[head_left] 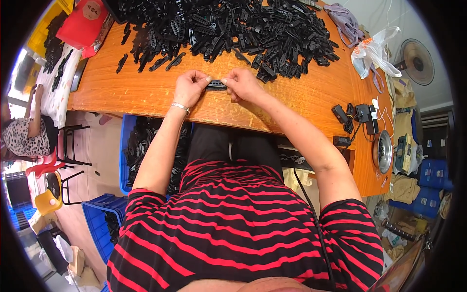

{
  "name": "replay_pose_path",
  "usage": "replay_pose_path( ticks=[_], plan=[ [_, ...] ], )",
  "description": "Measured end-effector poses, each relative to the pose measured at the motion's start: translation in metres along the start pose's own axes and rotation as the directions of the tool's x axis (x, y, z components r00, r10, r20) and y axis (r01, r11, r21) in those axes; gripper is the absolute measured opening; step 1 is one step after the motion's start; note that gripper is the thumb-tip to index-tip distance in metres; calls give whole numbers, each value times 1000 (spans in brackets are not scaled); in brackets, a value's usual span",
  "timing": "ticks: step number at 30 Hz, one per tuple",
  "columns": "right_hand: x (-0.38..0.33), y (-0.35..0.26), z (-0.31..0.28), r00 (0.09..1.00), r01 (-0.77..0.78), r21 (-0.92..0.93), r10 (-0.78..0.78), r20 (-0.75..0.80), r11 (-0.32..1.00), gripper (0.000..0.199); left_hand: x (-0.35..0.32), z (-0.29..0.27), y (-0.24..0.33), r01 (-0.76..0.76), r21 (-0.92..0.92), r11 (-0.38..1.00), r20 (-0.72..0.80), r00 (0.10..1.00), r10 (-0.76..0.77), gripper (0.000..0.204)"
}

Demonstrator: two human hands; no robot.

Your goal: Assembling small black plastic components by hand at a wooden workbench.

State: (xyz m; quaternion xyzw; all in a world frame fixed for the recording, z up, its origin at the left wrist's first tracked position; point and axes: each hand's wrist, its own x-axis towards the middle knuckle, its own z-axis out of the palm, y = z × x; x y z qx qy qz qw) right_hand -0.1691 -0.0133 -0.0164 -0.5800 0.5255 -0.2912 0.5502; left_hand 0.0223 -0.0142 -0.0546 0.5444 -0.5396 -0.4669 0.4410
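Between my two hands, just above the near part of the wooden table, is a short black slotted plastic part. My left hand pinches its left end between thumb and fingers. The right end is gripped the same way by my right hand. Beyond my hands a large heap of similar black plastic parts covers the far side of the table. A few loose parts lie at the heap's near edge.
Right on the table are black power adapters with cables, a round metal dish and a white plastic bag. A fan stands beyond. A blue crate of black parts sits below the table; another person works at left.
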Motion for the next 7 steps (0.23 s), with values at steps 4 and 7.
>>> replay_pose_path(
  ticks=[4,7],
  plan=[
    [3,0,0,1000,-23,-19,23,3,1000,19,1,1,3,37,113,993,-35,999,-33,16],
    [6,-1,-2,994,-85,-94,91,58,992,21,3,-3,12,115,264,958,20,992,-125,18]
  ],
)
